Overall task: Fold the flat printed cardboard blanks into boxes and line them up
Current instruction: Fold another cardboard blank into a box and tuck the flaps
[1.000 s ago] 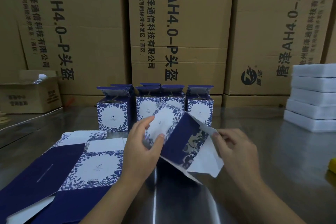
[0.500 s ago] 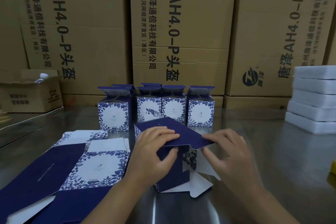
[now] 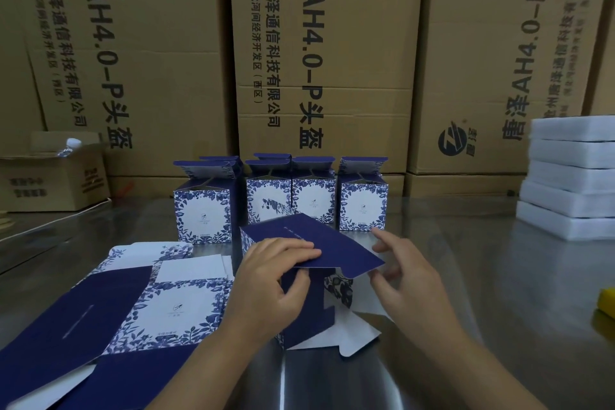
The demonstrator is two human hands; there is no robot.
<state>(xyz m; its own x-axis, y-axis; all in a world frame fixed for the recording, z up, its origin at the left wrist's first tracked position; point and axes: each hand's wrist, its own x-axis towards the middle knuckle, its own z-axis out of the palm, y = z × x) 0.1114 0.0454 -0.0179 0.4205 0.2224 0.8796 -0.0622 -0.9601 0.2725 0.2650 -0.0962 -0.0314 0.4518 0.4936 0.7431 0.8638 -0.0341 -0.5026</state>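
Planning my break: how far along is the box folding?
Done: a row of folded boxes stands at the back, tops open. In hand: the left hand grips a half-formed box, its lower flaps loose, with the right hand beside it. Left: flat blanks lie unfolded alongside.

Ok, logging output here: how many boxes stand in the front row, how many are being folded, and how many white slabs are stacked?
standing boxes, front row: 4
box being folded: 1
white slabs: 5
total: 10
Flaps behind the row hint at more boxes; those cannot be counted.
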